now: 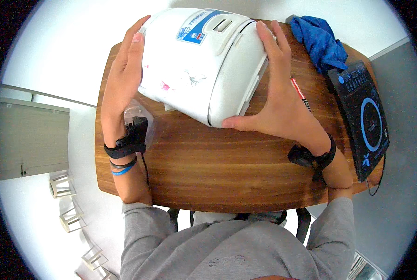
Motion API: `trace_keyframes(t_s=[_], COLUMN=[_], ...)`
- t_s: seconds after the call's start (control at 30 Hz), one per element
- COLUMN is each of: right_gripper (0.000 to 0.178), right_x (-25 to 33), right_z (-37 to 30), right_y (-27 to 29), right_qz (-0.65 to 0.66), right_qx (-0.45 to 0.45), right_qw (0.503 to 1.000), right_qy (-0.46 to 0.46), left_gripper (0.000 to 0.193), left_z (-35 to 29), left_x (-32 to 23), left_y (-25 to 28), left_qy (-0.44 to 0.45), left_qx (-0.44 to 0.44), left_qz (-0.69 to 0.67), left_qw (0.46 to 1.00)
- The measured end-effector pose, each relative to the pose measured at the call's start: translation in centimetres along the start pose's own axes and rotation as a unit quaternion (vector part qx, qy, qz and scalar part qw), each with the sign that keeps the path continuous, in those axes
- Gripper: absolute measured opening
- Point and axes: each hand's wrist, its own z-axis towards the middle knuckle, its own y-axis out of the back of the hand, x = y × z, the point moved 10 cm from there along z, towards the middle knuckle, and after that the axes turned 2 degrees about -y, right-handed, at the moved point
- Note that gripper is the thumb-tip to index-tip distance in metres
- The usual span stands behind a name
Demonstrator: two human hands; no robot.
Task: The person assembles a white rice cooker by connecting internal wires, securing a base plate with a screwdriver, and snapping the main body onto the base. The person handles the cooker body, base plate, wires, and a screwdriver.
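Observation:
A white rice cooker [178, 63] with pink and grey flower prints and a blue label lies tipped over at the far side of the wooden table, its lid end toward the right. My left hand [126, 67] presses along its left end, fingers stretched up the side. Around the lid end [239, 77] my right hand [281, 86] is spread, thumb at the near edge and fingers over the far one. Between both palms the cooker is held. Its underside against the table is hidden, so I cannot tell whether it is lifted.
A black induction cooktop [365, 116] with a blue ring rests along the right table edge, its cord hanging down. Behind it lies a crumpled blue cloth [318, 42]. A red and black marker-like stick [300, 93] is right of my right hand. Clear plastic [148, 119] sits by my left wrist.

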Motion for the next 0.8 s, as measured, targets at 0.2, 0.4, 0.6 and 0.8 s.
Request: trace_keyframes(t_s=[0.2, 0.4, 0.6, 0.8], right_gripper=[0.148, 0.146, 0.148, 0.146], right_x=[1.7, 2.5, 1.3, 0.3], right_z=[0.8, 1.6, 1.6, 1.5], right_y=[0.2, 0.2, 0.2, 0.4], right_qz=[-0.028, -0.051, -0.074, -0.050], right_qx=[-0.005, 0.010, -0.006, -0.005], right_qw=[0.997, 0.995, 0.994, 0.997], right_qy=[0.066, 0.083, 0.082, 0.065], left_gripper=[0.060, 0.060, 0.059, 0.060], left_z=[0.3, 0.5, 0.6, 0.7], left_x=[0.7, 1.2, 0.8, 0.5], left_y=[0.1, 0.3, -0.3, -0.3], left_qy=[0.013, 0.003, 0.007, -0.004], left_qx=[0.005, 0.004, 0.005, -0.005], left_qz=[-0.014, -0.028, -0.028, 0.003], left_qw=[1.000, 1.000, 1.000, 1.000])
